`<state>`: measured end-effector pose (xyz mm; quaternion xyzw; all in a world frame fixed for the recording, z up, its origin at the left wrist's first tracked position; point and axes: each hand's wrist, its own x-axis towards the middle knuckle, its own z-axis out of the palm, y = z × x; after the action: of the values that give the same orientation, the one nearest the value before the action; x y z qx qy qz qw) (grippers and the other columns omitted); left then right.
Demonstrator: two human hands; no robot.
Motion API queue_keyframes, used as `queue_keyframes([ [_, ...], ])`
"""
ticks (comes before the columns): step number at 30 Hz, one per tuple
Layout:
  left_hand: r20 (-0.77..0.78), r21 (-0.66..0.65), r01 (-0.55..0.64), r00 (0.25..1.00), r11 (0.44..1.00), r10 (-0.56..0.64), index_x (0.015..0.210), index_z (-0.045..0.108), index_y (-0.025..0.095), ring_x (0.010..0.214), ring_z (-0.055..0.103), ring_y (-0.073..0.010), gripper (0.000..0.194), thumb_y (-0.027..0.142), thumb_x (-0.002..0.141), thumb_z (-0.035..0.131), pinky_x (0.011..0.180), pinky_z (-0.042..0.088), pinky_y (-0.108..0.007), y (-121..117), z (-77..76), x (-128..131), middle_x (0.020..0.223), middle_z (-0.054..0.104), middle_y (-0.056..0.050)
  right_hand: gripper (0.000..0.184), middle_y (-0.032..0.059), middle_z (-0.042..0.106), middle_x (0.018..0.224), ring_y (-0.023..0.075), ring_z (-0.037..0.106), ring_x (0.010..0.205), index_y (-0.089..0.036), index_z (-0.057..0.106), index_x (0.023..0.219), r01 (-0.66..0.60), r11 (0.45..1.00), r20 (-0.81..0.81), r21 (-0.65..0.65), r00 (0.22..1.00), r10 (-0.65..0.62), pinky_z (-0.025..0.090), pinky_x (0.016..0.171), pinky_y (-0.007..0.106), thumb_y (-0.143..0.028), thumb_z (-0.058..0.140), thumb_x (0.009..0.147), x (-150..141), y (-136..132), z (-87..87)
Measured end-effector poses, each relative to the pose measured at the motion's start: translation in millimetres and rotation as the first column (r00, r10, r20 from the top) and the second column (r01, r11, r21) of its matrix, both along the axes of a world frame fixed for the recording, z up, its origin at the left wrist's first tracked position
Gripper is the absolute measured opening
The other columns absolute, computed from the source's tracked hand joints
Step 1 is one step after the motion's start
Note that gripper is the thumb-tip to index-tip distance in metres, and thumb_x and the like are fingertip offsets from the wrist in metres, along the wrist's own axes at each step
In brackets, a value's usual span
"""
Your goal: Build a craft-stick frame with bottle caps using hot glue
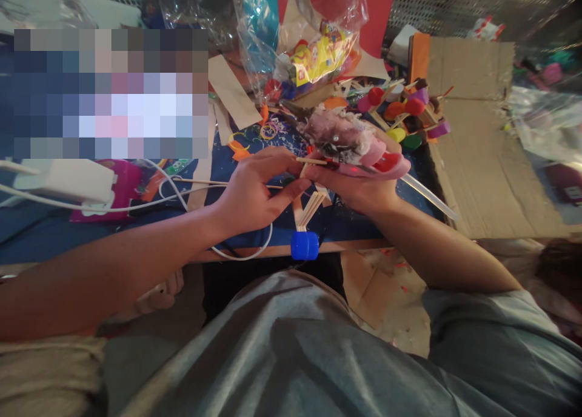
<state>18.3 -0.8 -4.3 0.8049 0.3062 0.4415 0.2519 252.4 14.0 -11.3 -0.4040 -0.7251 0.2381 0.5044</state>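
Observation:
My right hand (pixel 368 190) is wrapped round a pink hot glue gun (pixel 386 162), whose front is crusted with whitish dried glue. Its nozzle points up and to the left, and a translucent glue stick (pixel 430 196) sticks out at the back. With closed fingers my left hand (pixel 254 190) pinches a frame of wooden craft sticks (pixel 311 210) beside the gun. A blue bottle cap (pixel 304 246) sits at the frame's near end, above the table edge. The right thumb reaches to the top of the frame, by a short cross stick (pixel 311 161). Fingers hide part of the joints.
Several stick pieces with coloured caps (pixel 411 108) are heaped behind the gun, beside a cardboard sheet (pixel 482 162). A clear plastic bag (pixel 318 53) stands at the back. White cables and a white adapter (pixel 79 180) lie at left. A person, blurred out, is at upper left.

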Motion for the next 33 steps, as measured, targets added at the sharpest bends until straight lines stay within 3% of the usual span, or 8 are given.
queue_keyframes([
  [8,0.000,0.012,0.001,1.000,1.000,-0.001,0.094,0.077,0.020,0.090,0.074,-0.0201,0.014,0.028,0.103,0.071,0.088,0.059,-0.035,0,-1.7,0,0.091,0.078,-0.005,0.033,0.0003,0.080,0.091,0.0271,0.077,0.087,-0.034,0.081,0.101,-0.030,0.999,0.046,0.013,0.998,0.030,0.072,0.090,0.054,-0.049,0.102,0.082,6,4,-2.3],
  [18,0.088,0.032,0.046,0.995,0.998,-0.049,0.091,0.077,0.021,0.088,0.074,-0.0199,0.021,0.035,0.106,0.075,0.087,0.059,-0.037,3,-4.3,-1,0.091,0.081,-0.007,0.044,0.0021,0.083,0.091,0.0258,0.076,0.082,-0.029,0.082,0.096,0.019,0.993,0.048,0.117,0.999,-0.025,0.069,0.094,0.052,-0.066,0.099,0.079,-1,4,0.4],
  [22,0.097,-0.017,0.033,0.995,0.999,-0.031,0.091,0.077,0.022,0.088,0.075,-0.0196,0.022,0.037,0.106,0.076,0.086,0.060,-0.037,4,-2.6,-2,0.093,0.082,-0.007,0.048,0.0043,0.086,0.101,0.0316,0.082,0.101,-0.029,0.083,0.100,0.013,0.994,0.019,0.112,1.000,-0.015,0.068,0.109,0.058,-0.071,0.096,0.080,-2,3,1.9],
  [25,0.100,-0.043,0.028,0.995,0.999,-0.023,0.091,0.076,0.023,0.089,0.076,-0.0193,0.021,0.037,0.106,0.077,0.087,0.061,-0.037,5,-3.7,-2,0.093,0.083,-0.006,0.043,0.0062,0.087,0.109,0.0356,0.082,0.119,-0.028,0.083,0.098,0.017,0.993,0.022,0.118,1.000,-0.019,0.064,0.119,0.061,-0.065,0.097,0.081,-2,1,4.9],
  [30,0.076,-0.039,0.013,0.997,0.999,-0.010,0.093,0.080,0.024,0.092,0.077,-0.0190,0.011,0.032,0.099,0.081,0.092,0.063,-0.037,2,-4.9,-1,0.100,0.085,-0.005,0.042,0.0069,0.087,0.107,0.0358,0.081,0.121,-0.029,0.081,0.093,0.090,0.984,-0.002,0.156,0.996,-0.091,0.066,0.117,0.059,-0.061,0.102,0.076,-3,-1,6.9],
  [33,0.066,-0.104,0.018,0.998,0.994,-0.011,0.092,0.081,0.024,0.090,0.077,-0.0188,0.016,0.037,0.100,0.080,0.087,0.064,-0.037,1,-3.1,-1,0.103,0.085,-0.006,0.042,0.0073,0.086,0.107,0.0379,0.080,0.126,-0.031,0.079,0.094,0.071,0.988,-0.006,0.137,0.997,-0.071,0.069,0.112,0.059,-0.060,0.104,0.075,-1,1,7.0],
])
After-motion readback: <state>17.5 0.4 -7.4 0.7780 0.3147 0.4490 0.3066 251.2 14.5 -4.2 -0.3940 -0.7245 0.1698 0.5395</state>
